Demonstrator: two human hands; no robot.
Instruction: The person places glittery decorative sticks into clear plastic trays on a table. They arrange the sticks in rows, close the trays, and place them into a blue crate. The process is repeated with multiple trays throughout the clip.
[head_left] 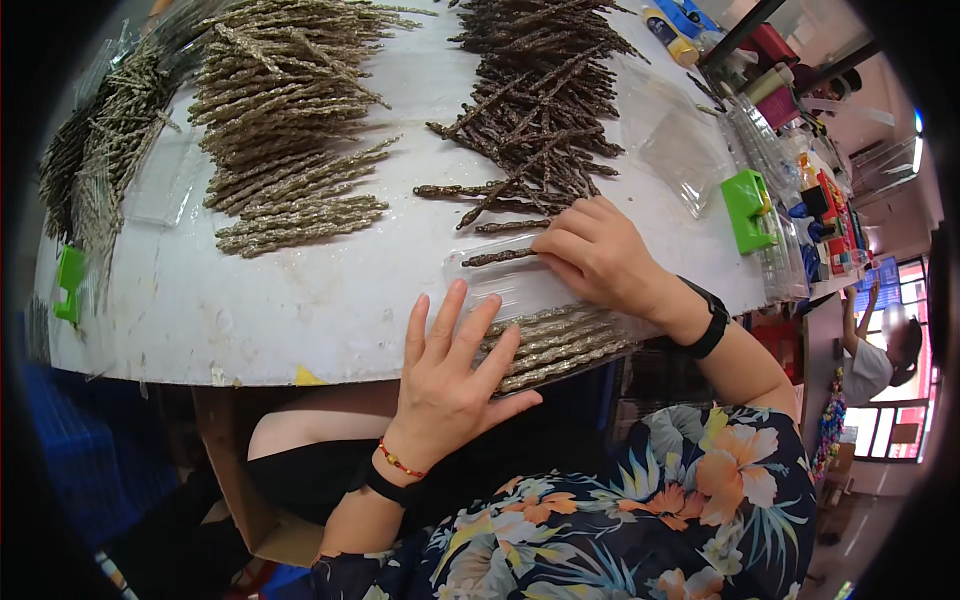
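At the table's near edge lies a clear plastic tray (490, 290), with several pale gold, glittery knobbly sticks (567, 345) in its lower section. My right hand (590, 255) has its fingers pinched on a dark brown glittery stick (495, 256) lying over the tray's upper section; the fingertips partly hide it. My left hand (450, 370) is spread open at the tray's left end, fingertips touching it. Above are a heap of dark brown sticks (530, 100) and, to the left, a pale gold heap (270, 110).
The white table (150, 330) also holds a darker stick pile (80, 160), clear lids (680, 160) and green tape dispensers (743, 210) at both sides. A cardboard box (240, 500) is below. Assorted bottles and packages crowd the right side, where another person (865, 370) stands farther off.
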